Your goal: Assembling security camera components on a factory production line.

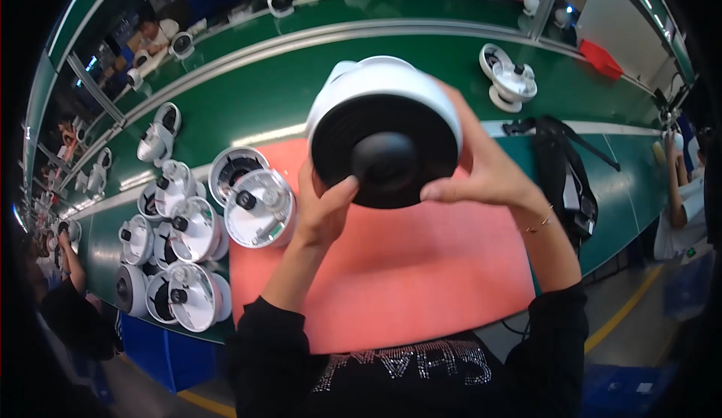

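Above the pink mat [421, 275], I hold up a round white housing with a black disc face [387, 128] and a raised black dome at its centre; it looks like a small fan head. My left hand [322, 203] grips its lower left edge, thumb against the black face. Around the right side wraps my right hand [492, 170], its thumb on the lower rim. The fingers behind the housing are partly hidden. Close to my left hand, on the mat's left edge, lies an opened white housing [259, 209] with a black cylindrical part inside.
Several similar opened white housings [197, 230] crowd the table at left. A green conveyor belt [421, 64] runs across behind, carrying another white unit [514, 79]. A black bag [560, 166] lies right of the mat. Blue bins [169, 350] stand below left. Other people work at both sides.
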The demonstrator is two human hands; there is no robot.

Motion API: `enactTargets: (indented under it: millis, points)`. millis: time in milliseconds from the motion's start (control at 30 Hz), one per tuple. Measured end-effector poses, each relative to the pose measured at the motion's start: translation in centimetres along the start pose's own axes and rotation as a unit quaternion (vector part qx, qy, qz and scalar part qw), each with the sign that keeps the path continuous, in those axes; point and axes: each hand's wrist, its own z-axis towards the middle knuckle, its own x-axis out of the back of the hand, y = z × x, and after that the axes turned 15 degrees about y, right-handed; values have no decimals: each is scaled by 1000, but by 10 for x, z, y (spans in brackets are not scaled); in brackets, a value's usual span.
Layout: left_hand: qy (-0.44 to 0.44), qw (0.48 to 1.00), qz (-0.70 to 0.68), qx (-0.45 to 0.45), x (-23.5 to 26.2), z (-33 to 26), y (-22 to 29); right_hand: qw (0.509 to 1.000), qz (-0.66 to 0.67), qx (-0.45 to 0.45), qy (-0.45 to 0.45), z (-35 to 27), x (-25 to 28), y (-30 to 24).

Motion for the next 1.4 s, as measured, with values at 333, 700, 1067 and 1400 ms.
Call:
enactTargets:
  millis: [333,700,1067,1400]
  points:
    - [30,995,-96,23,51,46,-39,993,-38,58,95,5,-45,-6]
    - [34,957,226,178,17,22,-75,820,391,-289,301,91,3,77]
    - [-109,898,423,41,28,-5,-99,846,200,-385,310,107,73,192]
    - [-129,880,458,7,21,-3,-97,602,256,-92,751,47,305,241]
